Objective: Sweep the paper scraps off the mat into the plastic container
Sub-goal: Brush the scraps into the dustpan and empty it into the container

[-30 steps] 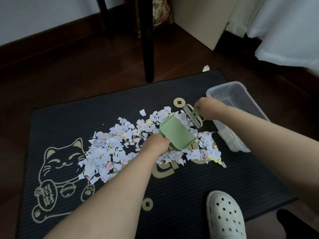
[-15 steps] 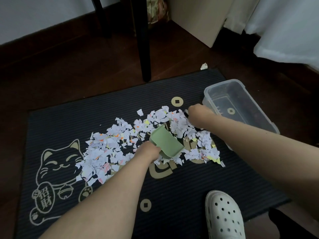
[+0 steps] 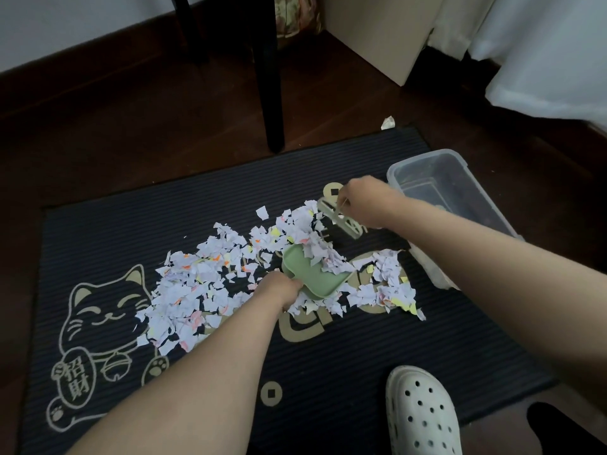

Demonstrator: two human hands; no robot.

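Chair leg (image 3: 272, 93) beyond scraps (image 3: 197, 284); container (image 3: 473, 178) right; near mat (image 3: 328, 356) open.

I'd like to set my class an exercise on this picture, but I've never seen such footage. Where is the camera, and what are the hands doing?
No machine here: a person wears one camera on the head, looking down at both bare hands. A dark mat lies on a wooden floor, strewn with torn paper scraps. The left hand grips a green dustpan with some scraps on it. The right hand holds a small pale brush. A clear plastic container stands at the mat's right edge.
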